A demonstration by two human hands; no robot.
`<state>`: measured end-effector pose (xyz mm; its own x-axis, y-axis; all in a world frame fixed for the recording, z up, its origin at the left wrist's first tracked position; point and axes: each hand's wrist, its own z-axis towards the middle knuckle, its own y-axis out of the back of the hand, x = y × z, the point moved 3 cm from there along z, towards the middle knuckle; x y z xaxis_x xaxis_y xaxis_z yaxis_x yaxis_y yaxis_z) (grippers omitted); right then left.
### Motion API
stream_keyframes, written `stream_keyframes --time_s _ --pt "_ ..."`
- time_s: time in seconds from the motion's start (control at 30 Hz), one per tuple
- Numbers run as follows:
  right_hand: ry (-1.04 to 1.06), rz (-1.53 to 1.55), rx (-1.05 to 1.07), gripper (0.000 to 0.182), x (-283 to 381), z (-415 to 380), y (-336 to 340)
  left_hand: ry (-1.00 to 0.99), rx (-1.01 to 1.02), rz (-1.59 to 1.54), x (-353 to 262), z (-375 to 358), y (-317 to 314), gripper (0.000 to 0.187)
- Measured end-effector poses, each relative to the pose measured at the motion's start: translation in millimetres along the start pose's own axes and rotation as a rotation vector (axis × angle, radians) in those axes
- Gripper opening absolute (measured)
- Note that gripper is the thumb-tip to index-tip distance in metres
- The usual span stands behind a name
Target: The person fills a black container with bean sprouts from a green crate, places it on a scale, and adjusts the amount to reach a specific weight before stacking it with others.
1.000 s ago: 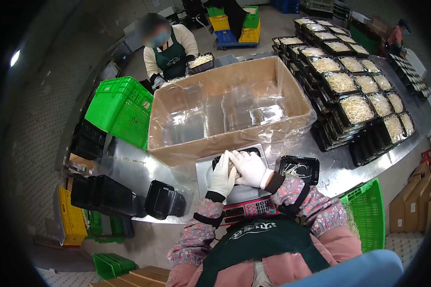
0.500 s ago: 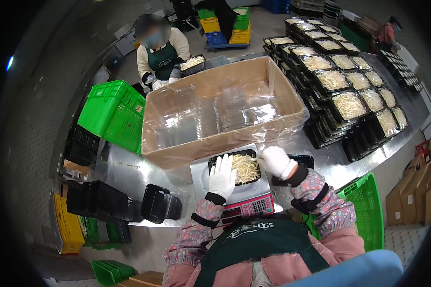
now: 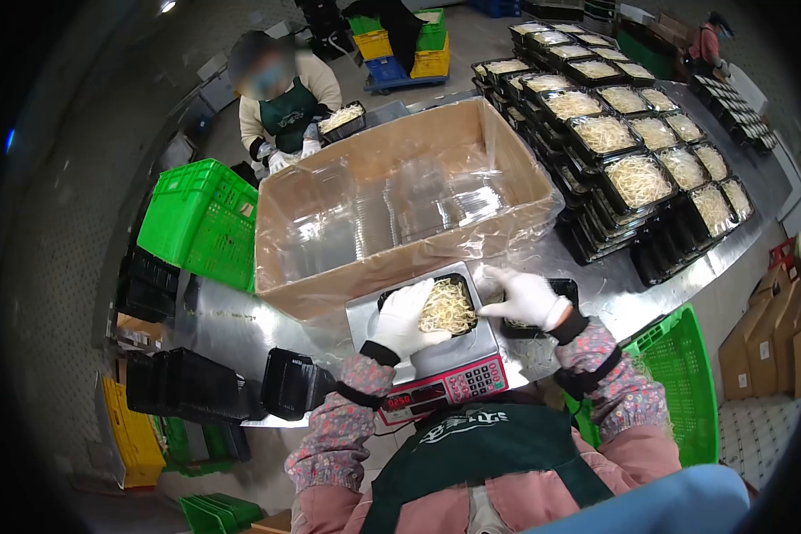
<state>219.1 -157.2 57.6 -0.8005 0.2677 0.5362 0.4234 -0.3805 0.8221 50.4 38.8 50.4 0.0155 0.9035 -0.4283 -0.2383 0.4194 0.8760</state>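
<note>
A black tray of bean sprouts [image 3: 447,307] rests on the steel plate of a pink-edged scale [image 3: 400,405], whose display is lit red. My left hand [image 3: 407,322], in a white glove, lies at the tray's left side with thumb and fingers spread around the corner. At the tray's right edge is my right hand [image 3: 523,300], also gloved, its fingers apart and no object visible in them. Another black tray [image 3: 564,290] sits beneath and beside my right hand, partly hidden by it.
An open carton [image 3: 392,263] of clear lids stands behind the scale. Filled trays [image 3: 639,182] are stacked at right, empty black trays [image 3: 187,384] at left. Green crates [image 3: 187,214] [image 3: 685,383] flank the table. A co-worker [image 3: 285,111] holds a filled tray across the table.
My left hand has slid from over the sprouts to the tray's left edge, its thumb spread. My right hand has lowered beside the tray and opened. The view has shifted slightly.
</note>
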Motion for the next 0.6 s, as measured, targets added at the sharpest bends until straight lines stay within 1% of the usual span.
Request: stream_keyframes --time_s 0.03,0.07,0.1,0.13,0.17,0.2,0.23,0.27,0.37,0.4,0.43,0.5,0.53,0.57,0.6 --pt "0.056 -0.035 0.029 0.074 19.4 10.2 -6.8 -0.003 0.017 0.086 1.3 3.4 -13.5 0.087" --pt "0.093 -0.17 0.116 0.073 30.8 19.4 -19.1 0.03 0.033 0.142 -1.2 8.0 -18.2 0.084" --pt "0.148 -0.245 0.118 0.049 30.6 24.6 -38.0 0.064 0.052 0.199 -2.2 10.8 -21.0 0.08" --pt "0.134 -0.288 0.174 0.033 29.9 32.1 -54.4 0.061 0.057 0.198 -2.4 11.0 -23.3 0.08" --pt "0.122 -0.331 0.231 0.02 27.1 35.6 -67.8 0.07 0.05 0.206 -2.2 10.2 -25.2 0.076" --pt "0.122 -0.332 0.232 0.02 25.1 36.9 -71.0 0.08 0.037 0.215 -1.0 11.1 -25.6 0.072" --pt "0.163 -0.309 0.119 0.014 24.7 37.7 -70.8 0.081 0.035 0.214 -0.2 11.2 -26.3 0.072" --pt "0.205 -0.283 0.007 0.014 23.5 36.8 -70.5 0.1 0.021 0.21 0.5 9.4 -27.3 0.072" --pt "0.151 -0.259 0.019 0.014 29.3 27.5 -37.4 0.149 0.012 0.212 0.3 6.7 -24.3 0.072" --pt "0.161 -0.272 0.02 0.015 13.1 23.2 -37.4 0.176 0.018 0.219 0.6 6.2 -22.7 0.073" --pt "0.152 -0.19 -0.008 0.017 25.0 16.0 -3.0 0.176 0.018 0.22 1.9 4.6 -22.8 0.073" --pt "0.138 -0.153 -0.139 0.017 -6.9 -1.0 14.3 0.147 -0.019 0.217 4.9 -0.6 -22.1 0.077" --pt "0.088 -0.086 -0.18 0.019 -13.6 -9.5 30.7 0.131 -0.025 0.196 2.2 -2.2 -16.8 0.082" --pt "0.007 -0.103 -0.192 0.022 -33.0 -19.3 34.4 0.13 -0.024 0.197 2.8 -4.1 -12.4 0.082" --pt "-0.115 -0.152 -0.143 0.022 -54.6 -29.9 31.5 0.126 -0.028 0.102 4.5 -6.6 -8.1 0.085"
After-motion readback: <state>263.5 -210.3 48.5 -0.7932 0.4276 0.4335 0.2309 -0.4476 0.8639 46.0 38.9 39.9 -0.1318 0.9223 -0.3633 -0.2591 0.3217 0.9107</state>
